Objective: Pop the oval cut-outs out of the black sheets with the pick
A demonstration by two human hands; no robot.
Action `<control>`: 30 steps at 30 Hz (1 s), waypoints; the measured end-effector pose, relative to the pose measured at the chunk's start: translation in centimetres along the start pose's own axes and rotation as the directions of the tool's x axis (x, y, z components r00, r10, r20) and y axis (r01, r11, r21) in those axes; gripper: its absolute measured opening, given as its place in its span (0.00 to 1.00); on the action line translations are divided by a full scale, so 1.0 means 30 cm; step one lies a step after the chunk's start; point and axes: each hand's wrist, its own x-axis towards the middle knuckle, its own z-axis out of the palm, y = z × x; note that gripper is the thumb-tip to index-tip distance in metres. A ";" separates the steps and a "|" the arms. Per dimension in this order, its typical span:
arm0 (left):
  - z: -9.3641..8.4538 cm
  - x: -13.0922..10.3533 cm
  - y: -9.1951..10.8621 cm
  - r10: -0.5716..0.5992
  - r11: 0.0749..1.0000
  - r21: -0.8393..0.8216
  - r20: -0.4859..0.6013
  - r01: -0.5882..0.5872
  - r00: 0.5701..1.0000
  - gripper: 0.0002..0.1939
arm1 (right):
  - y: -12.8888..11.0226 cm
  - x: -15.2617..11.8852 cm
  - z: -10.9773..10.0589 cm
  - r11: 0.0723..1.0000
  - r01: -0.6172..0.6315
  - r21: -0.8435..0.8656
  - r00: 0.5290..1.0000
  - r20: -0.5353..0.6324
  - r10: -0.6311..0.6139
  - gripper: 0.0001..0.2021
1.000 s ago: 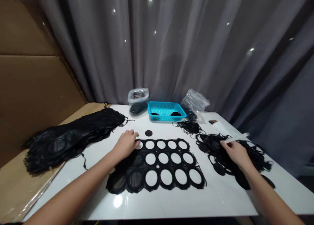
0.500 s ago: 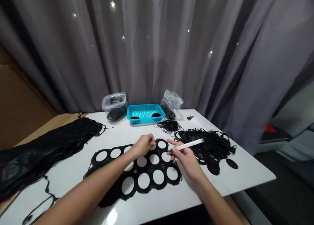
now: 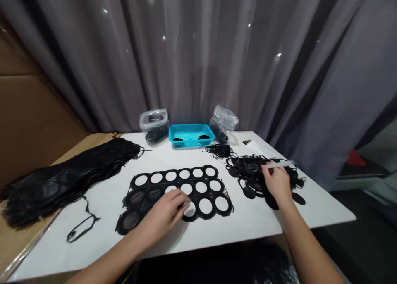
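A black rubbery sheet (image 3: 194,196) punched with rows of round holes lies on the white table. Over its lower middle is my left hand (image 3: 167,207), fingers bent toward the thumb; whatever they pinch is too hidden to name. Some rounds at the sheet's left are still filled with black. My right hand (image 3: 277,182) is over a tangled heap of black rings and strips (image 3: 248,166) at the right. It grips a slim white pen-like tool (image 3: 281,164), which points off to the right. Black discs (image 3: 298,199) lie beside the heap.
Stacked black sheets (image 3: 77,168) stretch along the left, beside cardboard (image 3: 34,110). At the back stand a blue basket (image 3: 192,142) with some black pieces, and two clear plastic bags (image 3: 154,125). A loose black strip (image 3: 82,230) lies front left. The table's right edge slants forward.
My right hand has moved right, from the sheet to the heap, with the white tool. My left hand has come nearer, to the sheet's lower rows. The view has shifted slightly.
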 end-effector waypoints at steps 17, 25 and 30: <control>0.044 -0.353 -0.241 -0.092 0.737 0.602 -0.358 0.306 0.929 0.22 | -0.753 -0.435 0.486 0.716 -0.060 0.695 0.423 0.668 -0.612 0.03; 0.075 -0.359 -0.255 -0.073 0.750 0.587 -0.383 0.304 0.921 0.21 | -0.745 -0.439 0.496 0.720 -0.062 0.691 0.407 0.677 -0.613 0.02; 0.074 -0.357 -0.250 -0.074 0.749 0.592 -0.371 0.297 0.926 0.21 | -0.745 -0.435 0.496 0.725 -0.064 0.686 0.397 0.683 -0.612 0.02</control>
